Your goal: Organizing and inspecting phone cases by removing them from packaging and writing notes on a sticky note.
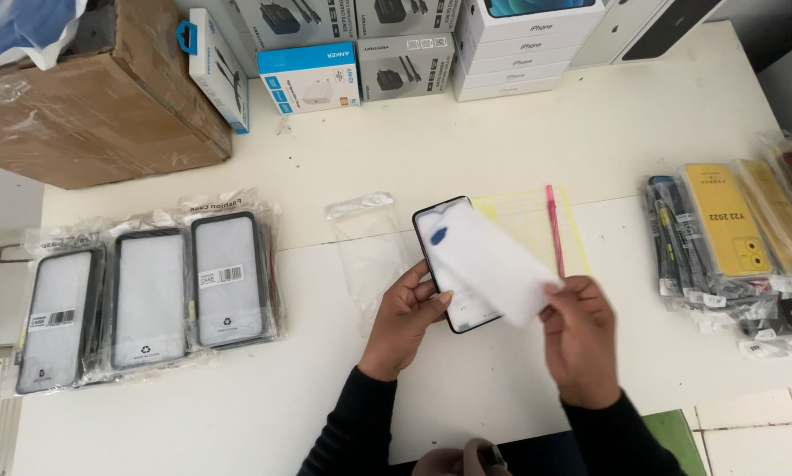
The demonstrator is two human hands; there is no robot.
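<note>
My left hand (407,319) grips the left edge of a black-framed phone (437,249) held just above the white table (590,132). Its screen looks pale, with a blue tab near the top. My right hand (579,328) pinches the lower right corner of a white sheet (497,263) that lies tilted across the phone's screen. An empty clear plastic bag (369,251) rests on the table left of the phone. A yellow sheet with a pink strip (550,225) lies behind the phone.
Three bagged phone cases (149,295) lie in a row at the left. More bagged cases, some yellow (735,234), are piled at the right. A taped cardboard box (96,88) and several small product boxes (396,53) stand along the back.
</note>
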